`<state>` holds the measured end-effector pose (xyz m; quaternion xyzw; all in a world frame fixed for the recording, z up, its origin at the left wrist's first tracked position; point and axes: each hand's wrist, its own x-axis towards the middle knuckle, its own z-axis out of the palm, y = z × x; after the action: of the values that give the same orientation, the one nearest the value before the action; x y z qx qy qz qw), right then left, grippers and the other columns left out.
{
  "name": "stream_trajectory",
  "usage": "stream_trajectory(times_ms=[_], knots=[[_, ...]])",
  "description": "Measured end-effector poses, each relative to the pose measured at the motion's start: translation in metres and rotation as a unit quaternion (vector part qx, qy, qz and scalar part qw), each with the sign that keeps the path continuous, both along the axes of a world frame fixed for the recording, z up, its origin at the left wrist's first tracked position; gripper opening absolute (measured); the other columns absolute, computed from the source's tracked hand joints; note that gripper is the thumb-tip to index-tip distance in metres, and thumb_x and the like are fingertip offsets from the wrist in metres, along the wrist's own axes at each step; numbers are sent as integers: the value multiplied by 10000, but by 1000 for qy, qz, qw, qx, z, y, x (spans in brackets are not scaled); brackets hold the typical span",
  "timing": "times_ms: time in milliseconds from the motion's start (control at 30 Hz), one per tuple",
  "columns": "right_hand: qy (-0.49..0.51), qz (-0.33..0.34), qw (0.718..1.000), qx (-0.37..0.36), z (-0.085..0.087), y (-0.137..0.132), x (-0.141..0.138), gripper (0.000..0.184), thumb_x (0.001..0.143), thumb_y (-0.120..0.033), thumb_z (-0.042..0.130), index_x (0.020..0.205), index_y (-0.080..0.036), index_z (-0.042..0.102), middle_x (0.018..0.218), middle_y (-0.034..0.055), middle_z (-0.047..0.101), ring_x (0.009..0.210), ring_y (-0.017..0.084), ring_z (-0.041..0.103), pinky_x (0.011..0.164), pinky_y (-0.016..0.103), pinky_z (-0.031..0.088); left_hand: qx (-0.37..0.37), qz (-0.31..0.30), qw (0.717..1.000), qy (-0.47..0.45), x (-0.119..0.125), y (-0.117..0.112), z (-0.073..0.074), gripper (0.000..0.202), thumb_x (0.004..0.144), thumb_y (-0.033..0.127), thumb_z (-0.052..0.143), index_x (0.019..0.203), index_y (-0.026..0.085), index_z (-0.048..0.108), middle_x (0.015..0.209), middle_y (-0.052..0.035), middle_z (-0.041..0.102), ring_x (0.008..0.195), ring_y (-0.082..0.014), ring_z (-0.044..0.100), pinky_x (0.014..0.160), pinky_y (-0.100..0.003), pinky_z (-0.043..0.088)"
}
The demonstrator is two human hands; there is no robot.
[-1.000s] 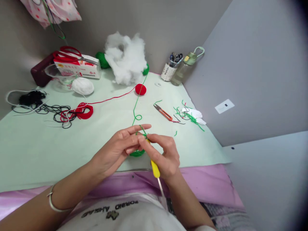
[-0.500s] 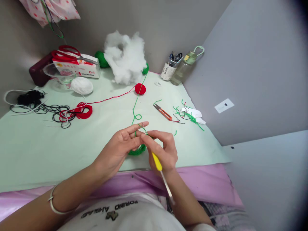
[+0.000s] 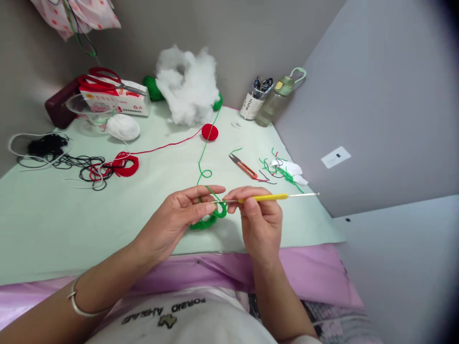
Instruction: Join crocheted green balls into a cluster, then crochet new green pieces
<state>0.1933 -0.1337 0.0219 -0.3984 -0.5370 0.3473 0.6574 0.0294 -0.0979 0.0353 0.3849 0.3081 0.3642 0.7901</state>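
Between the thumb and fingers of my left hand is pinched a green crochet piece, a curved band that hangs below the fingers. Green working yarn runs up from that hand, with a small loop lying on the table. My right hand grips a crochet hook by its yellow handle. The hook lies nearly level, its thin metal tip at the green piece beside my left thumb. Its other metal end points right. Whether the tip is inside a stitch is too small to tell.
Orange thread snips lie beyond my hands, beside yarn scraps. Farther back are a red yarn ball, white stuffing, a pen cup and a bottle. Black yarn and a white yarn ball sit left.
The crochet hook has swung from pointing down toward my body to lying nearly level. My right hand has turned and moved right. My left hand keeps hold of the green piece.
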Motion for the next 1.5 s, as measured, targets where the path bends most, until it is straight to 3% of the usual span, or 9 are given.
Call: stream_trajectory(times_ms=[133,267,533,767,867,1033,1267,1367,1500], knots=[[18,36,999,19,3,-1,2,157,1010,-262,533,962,-224,678,894,36,719,704,143,659,668,311,566,8,8,1000,13,-2,0,1,337,798,280,787,1126,201,778,855,-53,687,754,-168,592,718,-302,447],[-92,-22,993,70,7,-7,2,215,1018,-189,481,1027,-250,687,933,45,722,775,169,689,687,337,582,17,47,998,30,-3,-1,3,303,796,267,796,1097,227,787,817,-7,603,736,-127,519,681,-253,415],[-418,-129,876,204,-3,-16,-3,449,881,-35,654,1223,-324,691,1059,41,727,961,190,706,807,317,598,-58,-23,998,-31,0,-1,-2,396,819,286,783,1205,208,740,680,37,503,567,-65,319,571,-203,336],[-88,-63,990,91,1,-3,0,222,1015,-174,482,1017,-233,696,860,29,684,676,141,641,598,302,561,-24,22,999,-15,-1,0,-1,385,809,261,801,1189,219,752,764,17,557,632,-73,419,618,-202,382],[-132,-68,985,88,-4,-3,-2,212,1005,-172,513,1044,-253,704,902,32,676,738,149,658,618,300,566,11,45,999,5,2,-4,0,470,777,260,831,1237,261,735,820,12,577,731,-103,502,678,-219,419],[-370,-201,878,228,-16,-8,-12,371,916,-85,637,1200,-313,712,1105,61,678,965,194,674,775,335,591,4,32,999,2,4,-6,-3,502,822,316,801,1310,267,691,808,11,593,702,-92,489,669,-219,410],[-53,-109,990,73,-1,-2,-2,192,989,-187,553,989,-233,740,883,41,699,713,145,624,645,311,538,-48,6,998,-40,-4,5,-4,303,813,251,784,1105,174,785,724,13,584,557,-39,335,572,-176,363],[61,-48,997,23,-1,0,-1,168,986,-236,582,942,-229,743,850,24,689,663,119,600,613,277,517,-34,4,999,-23,-4,5,-4,292,821,243,769,1110,203,781,783,-5,632,605,-55,434,582,-183,375],[36,-18,999,10,-4,-1,-8,159,977,-232,605,969,-241,763,920,37,735,823,154,671,683,286,543,-8,-11,1000,-14,-1,0,-3,298,829,244,772,1126,240,771,858,-16,684,749,-95,566,680,-205,435]])
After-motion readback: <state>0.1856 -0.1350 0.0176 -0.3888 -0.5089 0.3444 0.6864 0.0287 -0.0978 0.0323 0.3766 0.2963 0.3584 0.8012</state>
